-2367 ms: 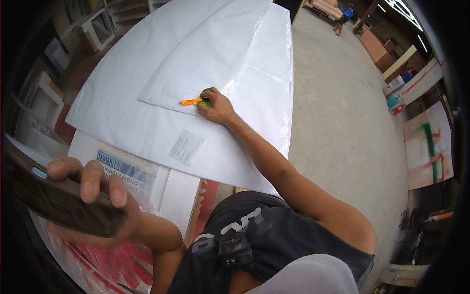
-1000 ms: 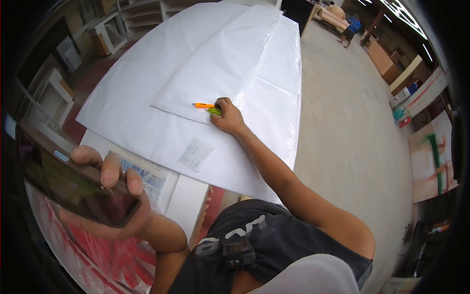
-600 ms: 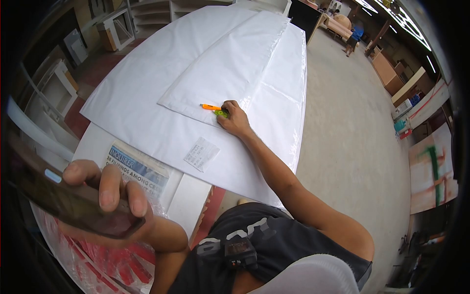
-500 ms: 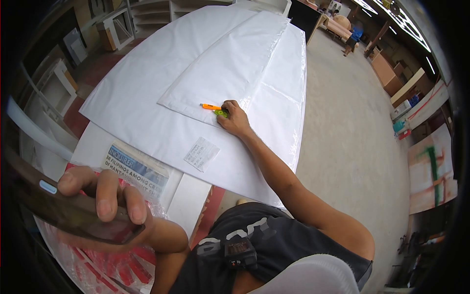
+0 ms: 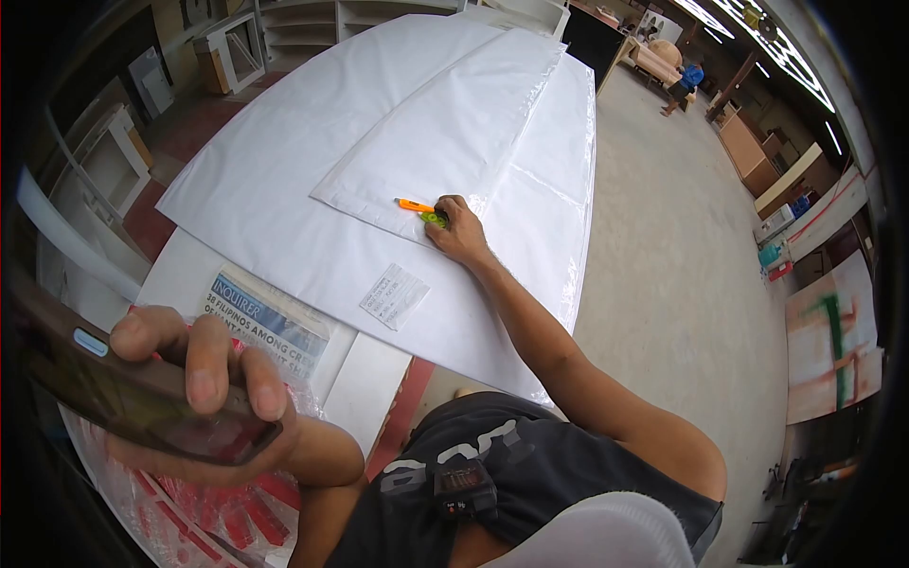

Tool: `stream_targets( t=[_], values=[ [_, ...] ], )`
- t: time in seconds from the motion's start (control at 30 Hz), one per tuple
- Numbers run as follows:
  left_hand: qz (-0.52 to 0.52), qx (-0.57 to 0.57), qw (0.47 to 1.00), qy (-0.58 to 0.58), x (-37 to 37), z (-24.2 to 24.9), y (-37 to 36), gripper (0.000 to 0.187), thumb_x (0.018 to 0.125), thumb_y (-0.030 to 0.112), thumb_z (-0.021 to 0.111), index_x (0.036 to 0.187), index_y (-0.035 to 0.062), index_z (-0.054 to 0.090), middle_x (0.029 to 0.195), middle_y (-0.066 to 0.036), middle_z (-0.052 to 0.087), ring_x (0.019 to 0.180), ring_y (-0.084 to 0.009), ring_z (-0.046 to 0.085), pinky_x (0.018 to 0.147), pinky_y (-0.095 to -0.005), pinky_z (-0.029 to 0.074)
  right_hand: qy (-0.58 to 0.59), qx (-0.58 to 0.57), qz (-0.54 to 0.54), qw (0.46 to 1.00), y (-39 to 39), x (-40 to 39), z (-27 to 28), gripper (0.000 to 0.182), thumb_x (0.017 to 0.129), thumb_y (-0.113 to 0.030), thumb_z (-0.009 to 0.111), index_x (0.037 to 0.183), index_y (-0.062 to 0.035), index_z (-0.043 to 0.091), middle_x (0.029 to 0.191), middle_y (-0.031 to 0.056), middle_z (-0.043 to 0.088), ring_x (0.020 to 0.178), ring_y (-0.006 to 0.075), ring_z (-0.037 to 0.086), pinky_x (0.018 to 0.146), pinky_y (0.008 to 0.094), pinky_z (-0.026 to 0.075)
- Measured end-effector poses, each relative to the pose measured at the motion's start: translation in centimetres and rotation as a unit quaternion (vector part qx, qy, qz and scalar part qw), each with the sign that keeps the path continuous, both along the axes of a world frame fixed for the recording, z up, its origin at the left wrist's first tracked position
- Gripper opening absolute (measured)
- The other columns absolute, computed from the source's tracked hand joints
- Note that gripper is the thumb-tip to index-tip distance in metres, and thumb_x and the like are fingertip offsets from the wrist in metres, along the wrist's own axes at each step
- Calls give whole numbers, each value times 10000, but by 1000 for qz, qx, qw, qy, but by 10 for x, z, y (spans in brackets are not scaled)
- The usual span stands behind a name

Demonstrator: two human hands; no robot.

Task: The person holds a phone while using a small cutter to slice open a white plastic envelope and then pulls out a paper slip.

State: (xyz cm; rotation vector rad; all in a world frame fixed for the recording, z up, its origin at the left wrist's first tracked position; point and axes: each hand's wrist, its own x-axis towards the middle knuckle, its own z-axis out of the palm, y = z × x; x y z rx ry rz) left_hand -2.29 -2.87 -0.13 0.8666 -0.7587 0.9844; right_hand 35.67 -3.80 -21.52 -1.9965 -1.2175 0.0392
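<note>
In the lower left, my left hand (image 5: 210, 371) is closed around a dark smartphone (image 5: 142, 398), raised close to the camera with its fingers over the top edge. My right hand (image 5: 459, 230) rests on the white plastic-wrapped panel (image 5: 426, 123), fingers curled round a slim orange pen-shaped tool (image 5: 414, 205) and a small yellow-green thing (image 5: 435, 219) that looks like a tape measure. The hand covers part of both. A creased slip of paper with handwriting (image 5: 394, 296) lies on the larger white sheet (image 5: 275, 180) below.
A newspaper (image 5: 270, 317) lies under clear plastic beside red-and-clear wrapping (image 5: 204, 521). White cabinet frames (image 5: 230, 55) stand at the left, shelves (image 5: 298, 33) behind. To the right stretches the concrete floor (image 5: 663, 265); a person in blue (image 5: 688, 80) is far off. A paint-smeared board (image 5: 833, 341) leans at right.
The view has shifted slightly, so the sheets sit a little lower and to the right. Both hands keep their holds. The far person in blue appears more upright.
</note>
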Motion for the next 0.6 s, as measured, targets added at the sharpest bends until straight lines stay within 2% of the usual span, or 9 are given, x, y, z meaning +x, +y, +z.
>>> stream_targets(
  t=[0.33, 0.6],
  values=[
    [22, -6, 1000, 3, 4, 2, -1, 538, 1047, 294, 582, 1492, 61, 387, 1505, -116, 376, 1191, -284, 509, 908, -507, 546, 18, -11, -2, 1000, 0, 0, 4, 387, 810, -279, 707, 1076, -2, 656, 1216, 158, 631, 1019, 363, 666, 884, 430, 536],
    [16, -3, 1000, 8, 8, 2, -1, 537, 1056, 310, 565, 1502, 68, 393, 1510, -126, 385, 1196, -288, 507, 913, -510, 539, 22, -6, -4, 1000, 0, 2, 0, 414, 822, -274, 693, 1127, 4, 668, 1257, 162, 628, 1070, 369, 661, 926, 439, 535]
  ],
)
